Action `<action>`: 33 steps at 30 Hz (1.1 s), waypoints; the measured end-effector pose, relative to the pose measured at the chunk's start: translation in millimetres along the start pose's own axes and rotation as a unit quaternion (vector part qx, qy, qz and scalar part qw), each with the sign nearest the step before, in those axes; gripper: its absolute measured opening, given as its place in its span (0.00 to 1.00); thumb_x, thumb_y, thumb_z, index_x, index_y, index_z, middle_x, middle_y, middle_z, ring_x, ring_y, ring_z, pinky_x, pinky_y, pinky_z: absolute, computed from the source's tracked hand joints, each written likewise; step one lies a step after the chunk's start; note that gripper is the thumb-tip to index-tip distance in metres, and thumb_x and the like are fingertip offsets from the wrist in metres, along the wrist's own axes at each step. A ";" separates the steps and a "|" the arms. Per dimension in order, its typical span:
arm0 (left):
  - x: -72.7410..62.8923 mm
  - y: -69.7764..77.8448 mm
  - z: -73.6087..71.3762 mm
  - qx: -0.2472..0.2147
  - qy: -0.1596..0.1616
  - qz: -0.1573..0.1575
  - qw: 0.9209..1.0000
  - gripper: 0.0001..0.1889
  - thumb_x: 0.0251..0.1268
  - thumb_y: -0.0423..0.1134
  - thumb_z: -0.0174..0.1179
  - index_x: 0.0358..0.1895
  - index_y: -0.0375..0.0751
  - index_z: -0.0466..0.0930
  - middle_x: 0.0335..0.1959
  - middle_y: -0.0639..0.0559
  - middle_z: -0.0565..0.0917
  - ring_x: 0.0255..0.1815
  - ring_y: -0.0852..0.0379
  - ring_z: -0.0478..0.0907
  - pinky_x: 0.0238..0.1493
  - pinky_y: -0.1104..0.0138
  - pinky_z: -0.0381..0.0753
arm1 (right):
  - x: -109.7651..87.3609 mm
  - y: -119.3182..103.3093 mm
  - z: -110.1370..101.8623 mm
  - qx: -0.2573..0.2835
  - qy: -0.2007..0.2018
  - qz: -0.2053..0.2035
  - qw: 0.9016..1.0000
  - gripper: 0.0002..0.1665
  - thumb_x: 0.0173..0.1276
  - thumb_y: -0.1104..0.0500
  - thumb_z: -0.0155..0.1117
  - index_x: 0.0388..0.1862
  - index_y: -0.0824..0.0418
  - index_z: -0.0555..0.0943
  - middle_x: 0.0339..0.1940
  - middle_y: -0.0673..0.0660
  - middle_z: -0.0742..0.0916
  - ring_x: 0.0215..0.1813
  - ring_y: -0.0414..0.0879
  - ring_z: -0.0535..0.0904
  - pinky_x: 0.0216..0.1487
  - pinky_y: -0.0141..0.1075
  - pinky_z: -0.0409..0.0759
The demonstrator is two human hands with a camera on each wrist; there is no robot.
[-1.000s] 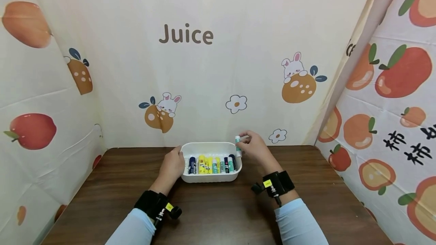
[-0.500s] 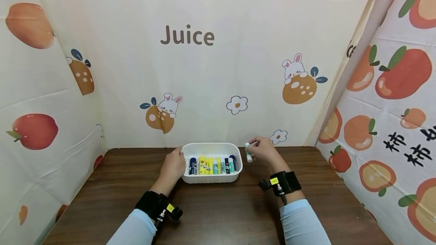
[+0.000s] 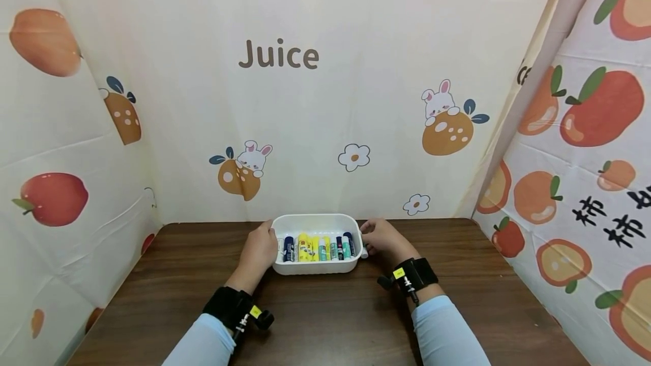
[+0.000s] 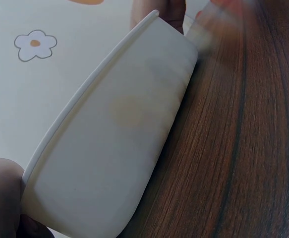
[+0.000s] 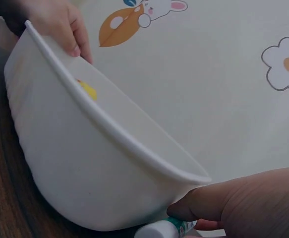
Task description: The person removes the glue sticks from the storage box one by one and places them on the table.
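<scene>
A white plastic basket [image 3: 315,268] stands on the wooden table with a row of upright glue sticks in it. Among them are a dark blue glue stick [image 3: 289,249], yellow glue sticks [image 3: 303,247] and several green-and-white ones. My left hand [image 3: 259,248] grips the basket's left end at the rim. Low beside the basket's right end, my right hand [image 3: 385,237] pinches a green-and-white glue stick [image 5: 159,230]. Its white end pokes out near the basket wall in the right wrist view; the fingers hide the rest.
The brown wooden table [image 3: 325,321] reaches toward me in front of the basket. Right behind it hangs a pale printed curtain [image 3: 305,129], with fruit-patterned curtains on both sides. Each wrist carries a black strap with a small camera.
My right hand has taken the green-and-white glue stick from above the basket's right rim out to the right, then down beside its outer wall. The left hand stays on the rim.
</scene>
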State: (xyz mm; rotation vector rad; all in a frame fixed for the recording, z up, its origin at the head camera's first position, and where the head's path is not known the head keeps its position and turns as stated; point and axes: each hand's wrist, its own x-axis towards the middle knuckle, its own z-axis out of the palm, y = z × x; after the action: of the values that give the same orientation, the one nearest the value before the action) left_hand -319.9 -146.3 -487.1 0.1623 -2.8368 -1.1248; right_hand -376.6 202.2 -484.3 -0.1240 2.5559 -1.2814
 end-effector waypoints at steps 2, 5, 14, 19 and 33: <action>-0.6 -0.2 -0.5 0.000 0.000 0.001 1.000 0.27 0.95 0.38 0.41 0.85 0.27 0.67 0.82 0.26 0.76 0.83 0.31 0.76 0.82 0.36 0.76 | 1.0 1.7 2.0 -0.005 0.001 0.000 1.000 0.17 0.82 0.60 0.69 0.63 0.67 0.85 0.48 0.63 0.91 0.41 0.51 0.92 0.42 0.41 0.95; -1.1 -0.7 -0.9 0.000 0.001 0.002 1.000 0.27 0.95 0.38 0.41 0.85 0.26 0.67 0.82 0.26 0.76 0.83 0.30 0.76 0.82 0.36 0.76 | 2.0 2.9 3.3 -0.008 0.003 0.005 1.000 0.16 0.82 0.60 0.69 0.62 0.67 0.85 0.50 0.64 0.91 0.41 0.51 0.92 0.42 0.42 0.95; -2.5 -0.4 -1.7 -0.008 0.000 0.000 1.000 0.28 0.96 0.38 0.40 0.85 0.27 0.67 0.83 0.27 0.75 0.83 0.31 0.76 0.82 0.36 0.76 | 2.7 3.0 5.3 -0.003 -0.004 0.013 1.000 0.14 0.86 0.59 0.66 0.60 0.68 0.86 0.50 0.64 0.91 0.43 0.52 0.92 0.42 0.42 0.96; -2.4 -1.3 -1.2 -0.008 0.001 0.002 1.000 0.27 0.96 0.38 0.40 0.85 0.27 0.67 0.82 0.27 0.76 0.83 0.31 0.76 0.82 0.36 0.76 | 2.0 3.2 7.1 0.006 -0.008 0.013 1.000 0.14 0.87 0.60 0.65 0.60 0.68 0.85 0.51 0.65 0.91 0.43 0.52 0.93 0.43 0.42 0.96; -1.9 -1.5 -0.5 -0.017 -0.005 -0.010 1.000 0.27 0.96 0.40 0.41 0.86 0.30 0.67 0.82 0.28 0.77 0.80 0.33 0.79 0.80 0.37 0.79 | -21.0 -34.9 -8.5 -0.057 0.080 -0.028 0.995 0.13 0.88 0.51 0.65 0.54 0.59 0.87 0.46 0.62 0.90 0.41 0.54 0.87 0.39 0.40 0.87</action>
State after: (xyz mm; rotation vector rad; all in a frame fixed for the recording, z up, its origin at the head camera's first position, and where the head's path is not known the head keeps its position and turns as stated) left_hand -317.8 -147.5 -487.9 0.1852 -2.8286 -1.1799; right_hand -360.5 191.9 -447.4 -0.1213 2.7812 -1.2101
